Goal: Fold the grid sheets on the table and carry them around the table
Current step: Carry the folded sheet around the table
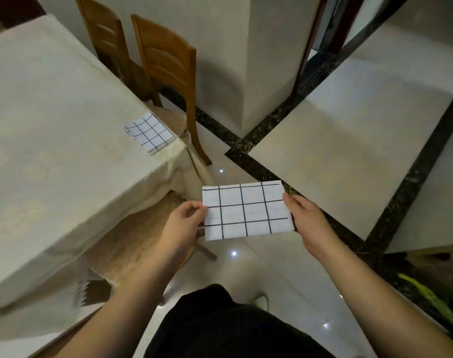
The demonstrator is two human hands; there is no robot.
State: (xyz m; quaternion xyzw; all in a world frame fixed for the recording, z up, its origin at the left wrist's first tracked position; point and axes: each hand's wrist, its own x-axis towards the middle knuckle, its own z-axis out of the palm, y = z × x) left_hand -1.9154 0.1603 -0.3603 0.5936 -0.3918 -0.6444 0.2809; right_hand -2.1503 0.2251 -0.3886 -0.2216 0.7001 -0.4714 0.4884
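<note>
Room: tiled floor (336, 130), cloth-covered counter (52, 151) at left.
Held sheet (246, 210): lower centre, long axis left-right.
Left hand (186, 220), right hand (305, 218): pinching opposite ends.
Folded pile (150, 133): counter's corner, up-left, nearer left hand.

The single head view looks steeply forward and down from the person's own height, with the wide lens bowing the floor tiles (349, 140) at the right. Near, both forearms reach up from the bottom edge; the table (52, 125) fills the left, and two chairs (166, 63) stand far, beyond its corner.
</note>
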